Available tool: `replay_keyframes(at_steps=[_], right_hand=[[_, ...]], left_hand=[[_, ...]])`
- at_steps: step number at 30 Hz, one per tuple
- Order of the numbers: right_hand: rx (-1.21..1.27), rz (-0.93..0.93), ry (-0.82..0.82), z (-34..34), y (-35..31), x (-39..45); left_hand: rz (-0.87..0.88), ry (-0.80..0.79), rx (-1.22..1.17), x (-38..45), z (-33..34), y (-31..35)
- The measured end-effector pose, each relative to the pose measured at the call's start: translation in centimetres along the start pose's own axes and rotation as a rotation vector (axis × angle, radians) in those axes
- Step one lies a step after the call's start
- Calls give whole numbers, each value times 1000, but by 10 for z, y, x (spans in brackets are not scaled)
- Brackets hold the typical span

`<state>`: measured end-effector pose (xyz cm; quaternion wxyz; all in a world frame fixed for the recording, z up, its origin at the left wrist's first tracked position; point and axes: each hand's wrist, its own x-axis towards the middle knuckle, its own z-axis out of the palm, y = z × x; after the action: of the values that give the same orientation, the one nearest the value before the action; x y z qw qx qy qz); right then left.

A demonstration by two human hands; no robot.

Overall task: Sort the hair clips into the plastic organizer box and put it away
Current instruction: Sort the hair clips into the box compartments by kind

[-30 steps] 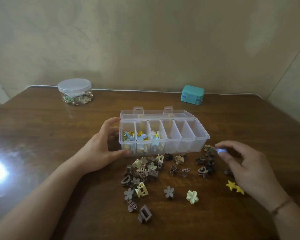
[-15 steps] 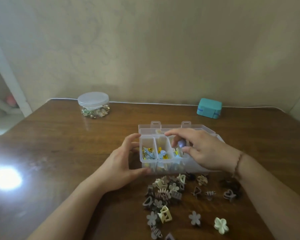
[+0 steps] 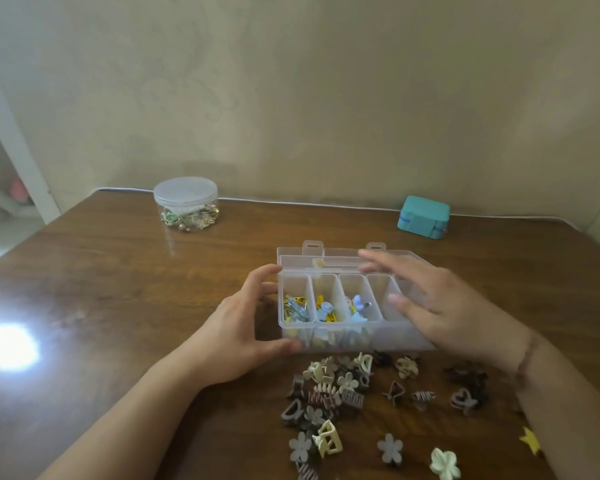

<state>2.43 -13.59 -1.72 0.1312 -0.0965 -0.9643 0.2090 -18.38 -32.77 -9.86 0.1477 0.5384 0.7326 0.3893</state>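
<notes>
Bare forearms, no sleeves; thin brown cord bracelet (image 3: 527, 355) around the right wrist.

Clear plastic organizer box (image 3: 329, 336) w/ divided compartments sits open on brown wooden table (image 3: 118, 289), lid laid back behind it. Left hand (image 3: 236, 336) grips box's left end, thumb on front wall, fingers at back corner. Right hand (image 3: 433, 306) hovers over box's right compartments, fingers spread, nothing in it, blurred. 3 left compartments hold small blue & yellow clips (image 3: 326, 308). Loose beige, brown & grey hair clips (image 3: 329, 389) scattered in front of box. Round clear lidded jar (image 3: 186, 204) far left, teal box (image 3: 423, 217) far right, both near wall.
</notes>
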Motion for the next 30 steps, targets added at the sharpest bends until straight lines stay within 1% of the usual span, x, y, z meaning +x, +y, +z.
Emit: replay_keyframes(at_steps=[2,4,6,8,9,10,11,13,15,16,18,21,23,25,26,28,30], right_hand=[[50,30,198,-13,10,-12],[105,114,335,-24,20,-22],[97,155,409,-27,31,-31],[105,142,431,-27,35,-39],[114,117,405,-27,35,-43],[115,73,345,-26,33,-46],[114,32,255,-26,29,-48],[105,14,42,-25,21,-50],[-57,-29,-116,-20,15,-51],[-148,-59,-163,-17,11,-52],[-239,-86,-226,-12,3,-54],[-330,-103,-256,-3,-9,-55],[-358,-46,-314,2,-13,-57],[-419,-78,-317,6,-13,-56],[-413,-93,-298,6,-10,-57],[-310,-100,-267,-1,-11,-57],[-188,-182,-236,-6,-10,-53]], left_hand=[[-7,-10,-10,0,-2,3],[-12,-22,8,-1,-8,4],[-26,-50,48,-3,-16,5],[-33,-96,83,-5,-23,5],[-35,-127,100,-6,-25,4],[-39,-149,115,-7,-28,4],[-44,-165,126,-9,-32,5],[-59,-187,142,-11,-36,3],[-70,-180,166,-14,-42,1],[-65,-169,173,-15,-44,0],[-69,-161,145,-16,-47,1],[-111,-175,52,-13,-42,7],[-122,-164,19,-11,-39,8],[-132,-144,-26,-10,-36,8],[-133,-133,-50,-10,-35,7],[-124,-98,-78,-12,-31,5],[-108,-68,-81,-14,-28,4]])
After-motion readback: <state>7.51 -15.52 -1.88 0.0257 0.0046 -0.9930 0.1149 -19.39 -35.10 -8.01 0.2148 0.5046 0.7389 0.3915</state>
